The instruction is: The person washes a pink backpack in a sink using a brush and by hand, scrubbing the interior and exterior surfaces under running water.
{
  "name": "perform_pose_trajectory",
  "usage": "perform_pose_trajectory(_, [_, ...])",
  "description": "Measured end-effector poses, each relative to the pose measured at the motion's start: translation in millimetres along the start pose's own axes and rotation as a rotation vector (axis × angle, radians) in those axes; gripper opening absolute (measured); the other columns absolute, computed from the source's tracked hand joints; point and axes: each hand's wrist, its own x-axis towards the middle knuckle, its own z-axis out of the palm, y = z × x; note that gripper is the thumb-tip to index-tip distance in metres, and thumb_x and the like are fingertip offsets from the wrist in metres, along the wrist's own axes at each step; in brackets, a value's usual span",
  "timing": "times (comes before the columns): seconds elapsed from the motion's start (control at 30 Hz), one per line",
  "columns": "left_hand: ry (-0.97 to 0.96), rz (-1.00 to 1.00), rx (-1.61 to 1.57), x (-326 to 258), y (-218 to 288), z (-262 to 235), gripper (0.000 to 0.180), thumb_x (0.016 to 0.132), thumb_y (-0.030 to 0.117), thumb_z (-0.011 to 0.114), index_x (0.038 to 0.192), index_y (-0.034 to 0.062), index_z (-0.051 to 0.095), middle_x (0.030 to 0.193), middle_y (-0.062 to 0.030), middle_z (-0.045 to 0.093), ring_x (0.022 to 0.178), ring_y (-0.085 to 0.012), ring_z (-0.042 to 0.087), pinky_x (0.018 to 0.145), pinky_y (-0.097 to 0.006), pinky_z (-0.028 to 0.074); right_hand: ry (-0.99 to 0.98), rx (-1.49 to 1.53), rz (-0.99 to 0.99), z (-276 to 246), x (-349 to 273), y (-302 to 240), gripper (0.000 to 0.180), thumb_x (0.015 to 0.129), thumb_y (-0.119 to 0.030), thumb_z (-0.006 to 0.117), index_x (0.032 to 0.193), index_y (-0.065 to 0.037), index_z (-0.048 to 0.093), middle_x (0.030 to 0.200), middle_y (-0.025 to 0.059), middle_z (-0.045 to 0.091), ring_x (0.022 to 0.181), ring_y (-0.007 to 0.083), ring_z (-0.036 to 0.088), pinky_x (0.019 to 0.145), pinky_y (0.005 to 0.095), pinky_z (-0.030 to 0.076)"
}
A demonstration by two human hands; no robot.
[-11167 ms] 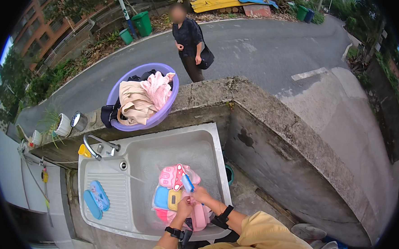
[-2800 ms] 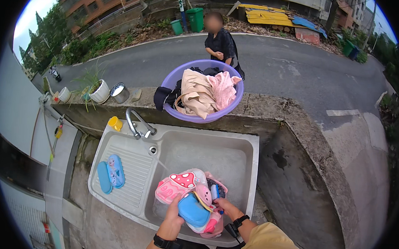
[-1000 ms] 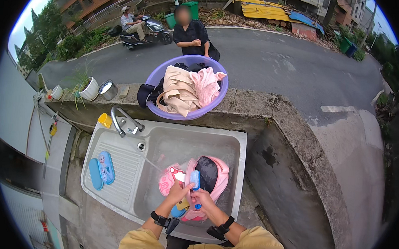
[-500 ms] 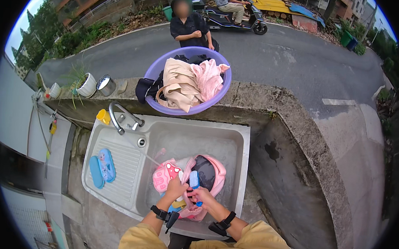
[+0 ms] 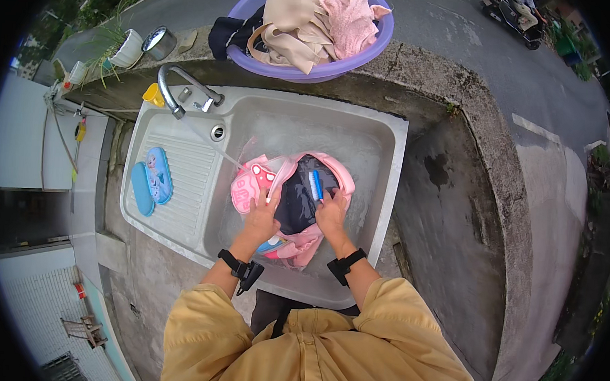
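A wet pink backpack [image 5: 307,239] with a dark panel lies in the shallow water of the sink [image 5: 382,188]. My left hand [image 5: 260,220] rests on its left side, beside the pink flap with a red-and-white bow [image 5: 244,191], fingers stretched out and apart. In my right hand [image 5: 331,216] is a blue scrubbing brush [image 5: 315,185] with pale bristles, held over the dark panel. Water runs from the curved faucet [image 5: 186,88] onto the flap. Blue and yellow parts show below my left hand; what they belong to is unclear.
On the ribbed drainboard [image 5: 194,178] lies an opened blue pencil case [image 5: 159,176]. A yellow cup [image 5: 153,95] stands by the faucet. A purple basin [image 5: 318,72] full of clothes sits on the concrete ledge [image 5: 428,80], with potted plants [image 5: 127,50] and a metal can [image 5: 159,43] to its left.
My hands have moved apart; the brush has gone from between them to the dark panel, which is now more exposed. The view has tilted down, and the scooter on the road has moved right.
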Motion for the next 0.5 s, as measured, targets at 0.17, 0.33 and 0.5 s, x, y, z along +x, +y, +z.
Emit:
perform_pose_trajectory(0.17, [-0.236,-0.172,-0.03,12,-32,33,0.093,0.061,0.05,0.068,0.138,0.0282,0.02,0.141,-0.0232,0.011,0.129,-0.0406,0.018,0.096,-0.064,0.019,-0.307,-0.059,0.027,28,-1,28,0.043,0.077,-0.015,0.054,0.119,-0.013,0.051,0.135,0.0118,0.031,0.12,0.0301,0.034,0.091,0.054,0.034])
perform_pose_trajectory(0.33, [-0.404,-0.2,-0.013,8,-80,61,0.095,0.064,0.07,0.053,0.139,0.0264,0.015,0.141,-0.0223,0.015,0.132,-0.0362,0.014,0.097,-0.065,0.004,-0.459,-0.257,0.013,48,2,54,0.054,0.075,-0.017,0.051,0.128,-0.018,0.042,0.139,0.0122,0.026,0.124,0.0302,0.033,0.096,0.042,0.036])
perform_pose_trajectory(0.5, [-0.528,-0.311,-0.241,8,-91,92,0.094,0.065,0.069,0.054,0.14,0.0276,0.013,0.141,-0.0242,0.013,0.131,-0.0379,0.016,0.099,-0.062,0.009,-0.729,-0.213,0.131,47,-5,60,0.051,0.078,-0.019,0.048,0.128,-0.017,0.04,0.135,0.012,0.034,0.123,0.0294,0.035,0.096,0.041,0.036])
